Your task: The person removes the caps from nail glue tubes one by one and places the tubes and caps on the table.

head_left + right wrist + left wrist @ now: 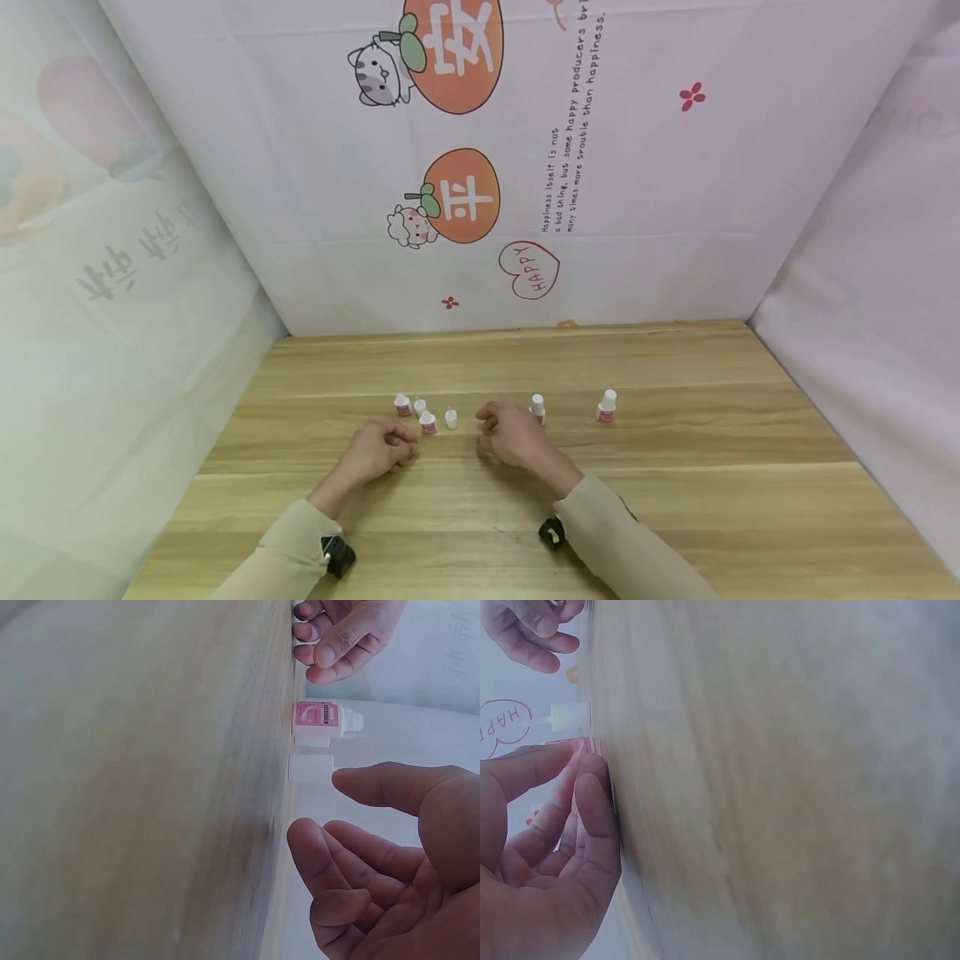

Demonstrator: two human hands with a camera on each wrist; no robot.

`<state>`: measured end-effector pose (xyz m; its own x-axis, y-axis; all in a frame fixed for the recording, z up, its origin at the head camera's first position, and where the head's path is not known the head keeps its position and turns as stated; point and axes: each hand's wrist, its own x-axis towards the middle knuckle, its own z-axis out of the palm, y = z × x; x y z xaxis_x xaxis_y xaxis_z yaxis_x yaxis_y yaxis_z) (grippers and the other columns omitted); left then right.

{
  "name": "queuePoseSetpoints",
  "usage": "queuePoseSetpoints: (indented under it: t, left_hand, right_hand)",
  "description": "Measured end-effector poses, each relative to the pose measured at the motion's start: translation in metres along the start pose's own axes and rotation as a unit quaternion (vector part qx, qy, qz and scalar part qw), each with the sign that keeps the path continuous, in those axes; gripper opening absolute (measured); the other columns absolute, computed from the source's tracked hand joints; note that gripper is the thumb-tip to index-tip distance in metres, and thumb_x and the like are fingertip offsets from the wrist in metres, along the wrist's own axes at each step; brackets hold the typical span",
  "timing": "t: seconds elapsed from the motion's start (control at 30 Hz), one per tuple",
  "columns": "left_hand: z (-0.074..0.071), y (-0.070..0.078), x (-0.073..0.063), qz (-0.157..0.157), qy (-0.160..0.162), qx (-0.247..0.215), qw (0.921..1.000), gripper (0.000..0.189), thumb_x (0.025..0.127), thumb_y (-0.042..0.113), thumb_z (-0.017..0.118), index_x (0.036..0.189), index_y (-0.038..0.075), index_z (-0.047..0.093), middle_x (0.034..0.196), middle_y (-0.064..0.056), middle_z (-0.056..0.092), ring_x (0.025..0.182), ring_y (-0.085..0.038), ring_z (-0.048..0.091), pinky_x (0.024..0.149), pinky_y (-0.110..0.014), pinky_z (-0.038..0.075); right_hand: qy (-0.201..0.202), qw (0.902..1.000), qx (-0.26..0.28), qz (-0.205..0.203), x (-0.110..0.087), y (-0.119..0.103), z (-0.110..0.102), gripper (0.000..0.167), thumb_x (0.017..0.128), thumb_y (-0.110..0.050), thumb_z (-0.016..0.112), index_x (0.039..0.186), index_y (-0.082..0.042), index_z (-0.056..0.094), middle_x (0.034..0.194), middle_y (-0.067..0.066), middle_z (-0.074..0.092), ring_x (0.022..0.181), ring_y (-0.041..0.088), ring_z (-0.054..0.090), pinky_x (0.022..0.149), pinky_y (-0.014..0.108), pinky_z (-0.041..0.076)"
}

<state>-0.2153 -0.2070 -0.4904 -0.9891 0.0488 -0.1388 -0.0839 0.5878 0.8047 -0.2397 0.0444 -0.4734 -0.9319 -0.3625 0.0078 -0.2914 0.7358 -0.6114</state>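
Observation:
Two small uncapped bottles with pink labels stand left of centre in the head view, a rear one [402, 407] and a front one [428, 424]. Near them stand two white caps, one behind [420, 407] and one to the right [452, 419], each with a thin tip pointing up. My left hand [381, 447] rests by the table just in front of the front bottle, fingers loosely bent and holding nothing. My right hand [513, 435] hovers right of the nearer cap [311, 768], thumb and fingers apart with nothing between them.
A capped bottle [537, 406] stands just behind my right hand, partly hidden by it. Another capped bottle [607, 406] stands farther right on the wooden table [675, 467]. A printed white cloth [637, 275] hangs along the table's back edge.

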Motion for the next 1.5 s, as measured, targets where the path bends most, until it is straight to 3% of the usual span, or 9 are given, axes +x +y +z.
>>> queuePoseSetpoints:
  t: [0.5,1.5]
  left_hand:
    - [0.007,0.006,-0.003,0.015,-0.029,-0.019,0.9993,0.014,0.088,0.006,0.071,0.101,0.000,0.071,0.080,-0.008,0.073,0.065,-0.014,0.067,0.057,-0.030,0.058]
    - [0.039,0.028,0.002,0.044,-0.075,-0.014,0.9961,0.014,0.090,0.012,0.072,0.102,0.005,0.072,0.084,-0.005,0.071,0.069,-0.011,0.067,0.056,-0.027,0.055]
  right_hand:
    - [0.023,0.9993,0.010,-0.026,-0.011,0.007,-0.004,0.028,0.085,-0.013,0.076,0.111,-0.005,0.069,0.098,0.007,0.074,0.093,0.024,0.070,0.083,0.041,0.057]
    - [0.021,0.9997,0.013,0.002,-0.024,0.022,-0.018,0.024,0.088,-0.014,0.074,0.111,-0.009,0.069,0.100,0.004,0.074,0.093,0.022,0.071,0.085,0.042,0.056]
